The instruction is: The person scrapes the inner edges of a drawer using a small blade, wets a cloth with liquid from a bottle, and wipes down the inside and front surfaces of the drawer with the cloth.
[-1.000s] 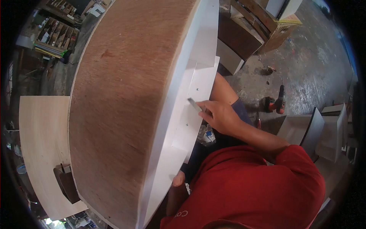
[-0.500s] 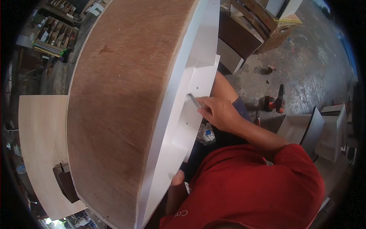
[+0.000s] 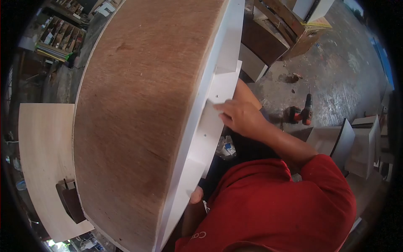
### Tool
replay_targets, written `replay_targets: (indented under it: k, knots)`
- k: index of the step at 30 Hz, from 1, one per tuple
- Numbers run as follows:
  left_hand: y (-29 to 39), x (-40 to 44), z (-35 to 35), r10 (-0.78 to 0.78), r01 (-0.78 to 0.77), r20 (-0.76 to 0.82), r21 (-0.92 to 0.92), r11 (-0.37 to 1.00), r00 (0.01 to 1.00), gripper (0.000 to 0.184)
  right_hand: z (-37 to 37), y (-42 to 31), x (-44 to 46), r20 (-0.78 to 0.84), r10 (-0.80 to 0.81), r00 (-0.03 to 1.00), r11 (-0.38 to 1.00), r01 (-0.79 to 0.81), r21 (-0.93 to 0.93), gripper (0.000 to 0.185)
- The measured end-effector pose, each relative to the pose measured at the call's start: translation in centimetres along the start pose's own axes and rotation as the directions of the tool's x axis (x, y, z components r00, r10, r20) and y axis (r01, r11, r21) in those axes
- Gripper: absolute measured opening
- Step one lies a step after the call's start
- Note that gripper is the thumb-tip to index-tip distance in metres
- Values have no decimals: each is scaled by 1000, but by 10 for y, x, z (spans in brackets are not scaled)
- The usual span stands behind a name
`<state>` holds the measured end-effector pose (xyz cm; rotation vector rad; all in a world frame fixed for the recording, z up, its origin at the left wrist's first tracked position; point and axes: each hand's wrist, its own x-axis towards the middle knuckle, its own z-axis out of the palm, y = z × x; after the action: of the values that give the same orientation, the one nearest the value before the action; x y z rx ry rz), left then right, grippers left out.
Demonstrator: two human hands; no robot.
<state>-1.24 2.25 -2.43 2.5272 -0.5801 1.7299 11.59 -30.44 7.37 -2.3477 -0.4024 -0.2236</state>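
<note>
A large cabinet fills the middle, its brown plywood panel point(image 3: 134, 96) facing me and its white edge and inner boards toward my body. My right hand point(image 3: 245, 119) is at a white board point(image 3: 212, 124) of the cabinet, fingertips close to its surface between two small screws. Its fingers are bent together; whatever they hold is hidden. My left hand point(image 3: 196, 195) grips the cabinet's lower white edge, with the thumb showing on top and the other fingers out of sight.
On the concrete floor to the right lies a cordless drill point(image 3: 305, 110). White drawer boxes point(image 3: 361, 147) stand beyond it, and a wooden bench point(image 3: 302, 46) is at the top right. A pale board point(image 3: 44, 159) extends left of the cabinet. A plastic bag point(image 3: 226, 148) lies near my legs.
The grey, stick-like piece in my right fingers is no longer visible, and those fingers have shifted closer to the board. The plywood panel has tilted slightly rightward. My left hand stays put.
</note>
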Motion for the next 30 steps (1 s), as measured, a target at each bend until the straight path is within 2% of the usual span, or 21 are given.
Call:
replay_targets:
  k: [2,3,4,5,7,10,13,16,17,18,20,21,24,27,30]
  knots:
    - [6,23,2,-57,58,11,-131,990,998,71,-12,-9,-5,105,-19,994,998,13,61,24]
    - [14,35,1,-178,183,44,-342,922,983,70,-20,-13,-6,148,-3,989,996,-11,91,24]
    - [15,40,-1,-202,214,71,-394,894,977,70,-24,-14,-7,192,12,981,992,-36,120,24]
    - [16,45,-2,-226,245,97,-442,863,969,70,-23,-9,-7,132,40,991,994,-52,93,24]
    - [8,33,-3,-141,151,57,-304,941,988,71,-18,3,-4,5,89,996,995,-90,42,24]
    - [11,35,12,-128,102,-105,-231,968,986,74,-12,-3,3,-17,219,975,975,-219,25,25]
    - [12,48,12,-70,54,-134,-122,991,989,76,16,-10,-12,-43,68,997,996,-66,65,25]
    - [11,41,18,-23,8,-205,-73,997,978,70,15,-27,-25,145,-3,989,980,-26,197,26]
    - [11,40,18,0,-10,-199,-48,999,980,67,0,-34,-21,310,56,949,958,-139,251,27]
    - [10,41,8,36,-35,-116,9,999,993,64,1,-29,-21,224,85,971,964,-137,228,27]
    - [11,38,3,21,-26,-88,-61,998,996,56,3,-18,-17,43,131,990,974,-137,180,28]
    - [12,37,-1,-1,-5,-70,-92,996,998,55,-3,-21,-14,59,218,974,965,-224,138,26]
    - [12,38,-5,-95,88,-20,-214,973,995,55,10,-28,-14,83,190,978,954,-204,220,19]
    - [10,39,-6,-180,181,30,-315,932,983,55,16,-58,-25,353,161,922,957,-234,174,33]
    - [13,39,-9,-229,234,61,-379,895,972,55,27,-69,-40,429,-8,903,960,-113,255,29]
